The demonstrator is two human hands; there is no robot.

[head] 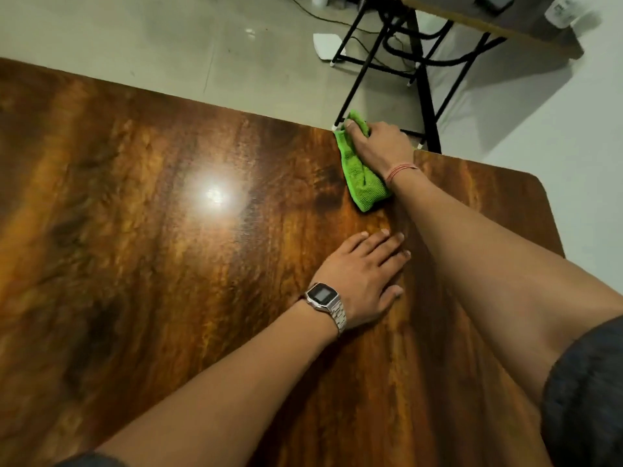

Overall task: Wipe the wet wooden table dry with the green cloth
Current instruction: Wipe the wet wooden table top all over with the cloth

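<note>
Our right grip (377,143) presses the green cloth (362,173) at the wooden worktop's (168,264) far edge; left hand (364,278) lies flat, open.

Single head view only — I read it looking steeply down and forward over the wooden table (141,264), close above it. Both forearms enter from 5–6 o'clock. Far table edge runs 10 to 2 o'clock; floor (202,45) beyond at 12.

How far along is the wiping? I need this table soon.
Done: cannot tell; no puddles show on the glossy brown wooden table. In hand: right hand presses the folded green cloth at the far edge; left hand rests flat. Left: unclear.
</note>
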